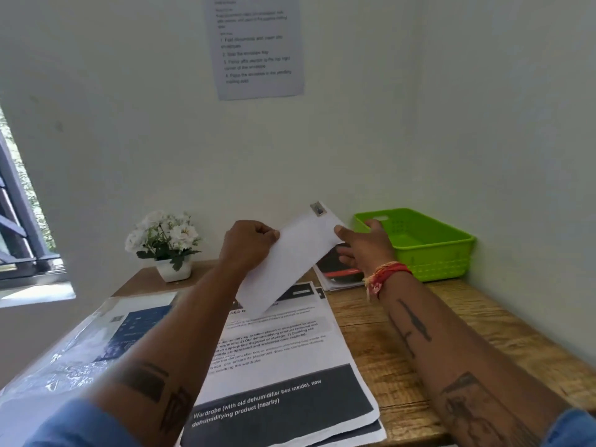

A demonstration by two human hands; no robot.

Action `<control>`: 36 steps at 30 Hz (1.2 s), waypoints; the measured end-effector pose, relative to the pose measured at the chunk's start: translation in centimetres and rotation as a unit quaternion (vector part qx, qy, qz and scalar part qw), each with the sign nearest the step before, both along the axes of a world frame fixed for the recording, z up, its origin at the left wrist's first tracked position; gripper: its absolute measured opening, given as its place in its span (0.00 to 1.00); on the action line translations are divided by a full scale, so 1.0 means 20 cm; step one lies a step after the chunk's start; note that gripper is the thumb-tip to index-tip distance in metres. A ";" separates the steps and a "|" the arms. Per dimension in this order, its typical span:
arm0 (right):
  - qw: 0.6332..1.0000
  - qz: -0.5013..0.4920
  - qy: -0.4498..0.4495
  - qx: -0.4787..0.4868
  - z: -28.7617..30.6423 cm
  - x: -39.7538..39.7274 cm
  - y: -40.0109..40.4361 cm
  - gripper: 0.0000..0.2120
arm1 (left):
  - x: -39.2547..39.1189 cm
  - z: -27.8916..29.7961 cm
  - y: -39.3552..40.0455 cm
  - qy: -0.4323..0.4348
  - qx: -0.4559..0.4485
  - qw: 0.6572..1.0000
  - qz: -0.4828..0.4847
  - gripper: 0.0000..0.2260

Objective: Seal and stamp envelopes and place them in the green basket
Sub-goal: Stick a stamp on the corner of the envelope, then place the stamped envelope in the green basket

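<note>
Above a wooden desk (419,324) set in a corner, two bare hands hold a white envelope (290,256) up in the air, tilted, with its long side running from lower left to upper right. The left hand (246,245) pinches the envelope's upper-left edge with curled fingers. The right hand (364,245) grips the right edge, thumb in front and fingers behind the paper, mostly hidden. A small stamp (318,208) sits in the envelope's top corner; its picture is too small to make out. A red and orange thread band (385,274) circles the right wrist.

The green basket (429,250) stands at the back right corner of the desk, just beyond the right hand, which covers part of its near left rim.

Printed sheets (283,375) lie on the desk under the arms. Readable lines include "Wardrobe (with old dehumidifier box inside), new dehumidifying product (nearby)"; the smaller text is partly blocked by the left forearm. A dark booklet (338,269) is half hidden behind the envelope. A clear plastic sleeve (80,350) at the left is glare-washed. A notice (256,46) on the wall is blurred and cut off at the top. A white flower pot (167,250) stands at the back left.
</note>
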State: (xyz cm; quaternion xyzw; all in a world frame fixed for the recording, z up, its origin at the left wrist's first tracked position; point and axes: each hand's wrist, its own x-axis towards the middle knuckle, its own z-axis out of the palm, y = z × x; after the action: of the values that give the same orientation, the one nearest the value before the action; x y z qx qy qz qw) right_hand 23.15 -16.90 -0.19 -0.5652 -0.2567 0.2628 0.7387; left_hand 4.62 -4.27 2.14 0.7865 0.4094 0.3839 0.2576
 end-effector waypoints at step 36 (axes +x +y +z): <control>0.720 -0.001 -0.446 -0.532 0.38 0.72 -0.30 0.25 | 0.51 -0.11 -0.46 -0.032 -0.162 0.970 -0.178 0.08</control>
State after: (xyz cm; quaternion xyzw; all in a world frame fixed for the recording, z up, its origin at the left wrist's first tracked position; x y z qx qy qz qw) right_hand 37.64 -22.97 7.33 -0.9172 -0.3740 0.0722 0.1170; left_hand 14.79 -13.43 -0.11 0.7821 0.3112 0.2853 0.4585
